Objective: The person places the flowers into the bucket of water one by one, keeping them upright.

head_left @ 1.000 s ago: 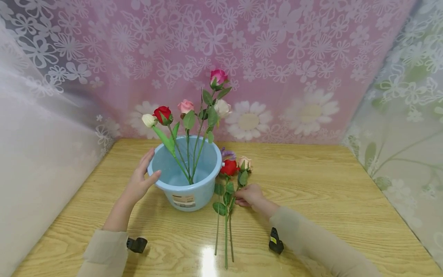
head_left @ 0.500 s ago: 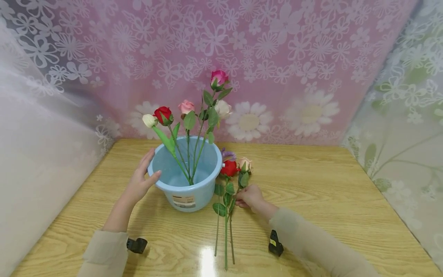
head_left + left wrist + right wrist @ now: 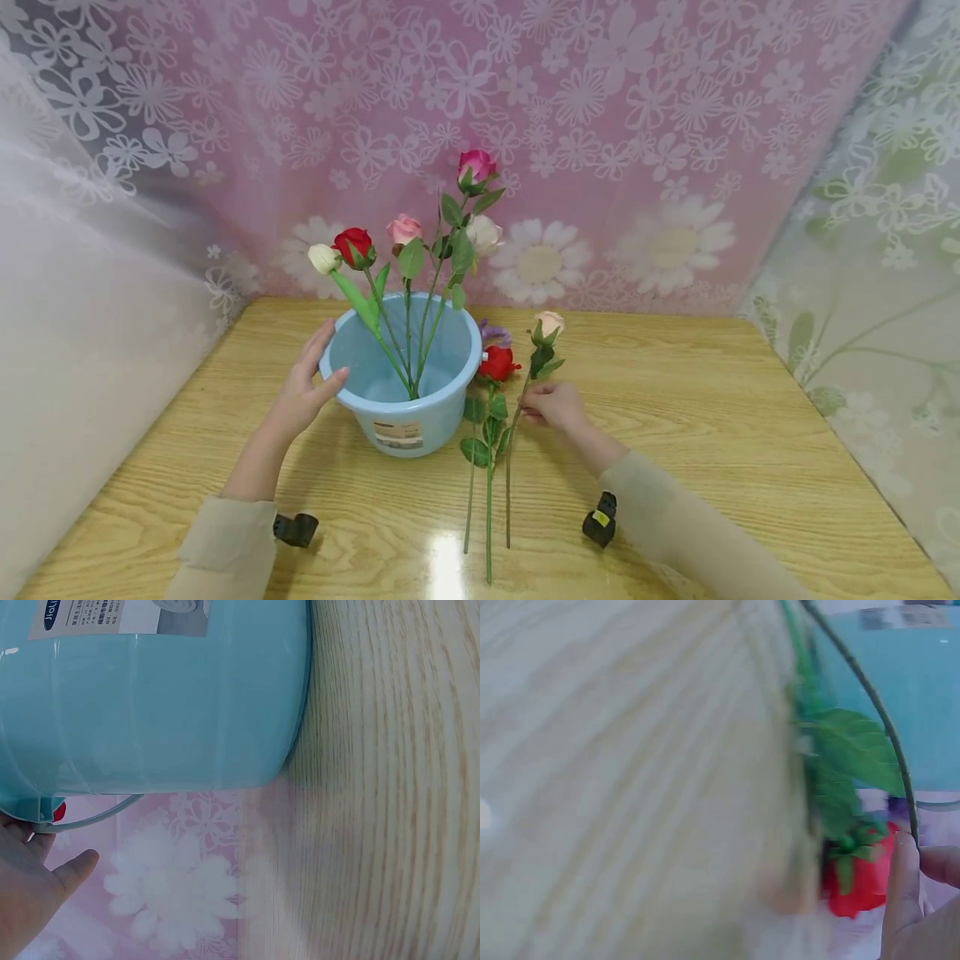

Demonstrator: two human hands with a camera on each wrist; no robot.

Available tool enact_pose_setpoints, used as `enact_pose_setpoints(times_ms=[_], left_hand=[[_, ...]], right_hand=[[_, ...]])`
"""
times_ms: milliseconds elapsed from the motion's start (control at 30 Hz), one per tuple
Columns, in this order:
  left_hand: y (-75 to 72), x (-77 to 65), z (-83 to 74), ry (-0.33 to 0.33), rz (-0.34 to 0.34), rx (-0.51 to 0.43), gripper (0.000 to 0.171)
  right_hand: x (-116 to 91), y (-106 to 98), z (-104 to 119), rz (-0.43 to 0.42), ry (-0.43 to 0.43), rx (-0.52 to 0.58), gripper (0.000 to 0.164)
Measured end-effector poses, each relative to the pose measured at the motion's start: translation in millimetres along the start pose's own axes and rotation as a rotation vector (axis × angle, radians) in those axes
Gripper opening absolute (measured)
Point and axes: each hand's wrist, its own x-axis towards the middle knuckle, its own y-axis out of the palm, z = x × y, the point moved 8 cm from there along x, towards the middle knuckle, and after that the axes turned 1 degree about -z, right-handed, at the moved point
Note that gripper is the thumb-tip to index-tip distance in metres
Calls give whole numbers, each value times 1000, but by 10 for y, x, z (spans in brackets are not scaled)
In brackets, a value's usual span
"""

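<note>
My left hand point(image 3: 307, 383) rests against the left rim of a light blue bucket point(image 3: 427, 429), its fingers fairly straight. In the left wrist view those fingers point(image 3: 19, 829) touch the bucket beside its handle point(image 3: 97, 816). To the right of the bucket, my right hand point(image 3: 557, 406) pinches the stem of a pale peach rose point(image 3: 550, 323) between thumb and fingertips. That rose is tilted, its bloom toward the back. A red rose point(image 3: 498, 364) lies just left of it, with a purple flower point(image 3: 495, 334) partly hidden behind.
Inside the bucket stand a white tulip point(image 3: 324, 259), a red rose point(image 3: 354, 247), a pink rose point(image 3: 405, 230), a magenta rose point(image 3: 476, 171) and a white flower point(image 3: 483, 235). A floral curtain point(image 3: 615, 142) hangs behind the wooden table point(image 3: 697, 433).
My right hand has drawn the peach rose away from the other stems, its bloom rising toward the back right. The left hand and bucket have hardly moved.
</note>
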Motion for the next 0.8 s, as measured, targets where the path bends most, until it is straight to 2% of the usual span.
enact_pose_setpoints(times_ms=[67, 167, 267, 567, 733, 800], left_hand=[[-5, 2, 7, -4, -1, 5, 67], [-26, 15, 146, 4, -8, 11, 68], [-33, 15, 146, 1, -9, 12, 68], [-1, -9, -152, -2, 5, -15, 66], [-5, 2, -7, -8, 5, -9, 66], [-10, 7, 73, -6, 3, -5, 67]], right_hand=[[-43, -17, 101, 16, -6, 35, 23], [-101, -44, 260, 13, -30, 57, 24], [-155, -70, 407, 9, -71, 70, 22], [-335, -175, 843, 28, -166, 169, 22], [-453, -232, 1103, 59, -225, 247, 8], [-508, -248, 1202, 73, -257, 272, 7]])
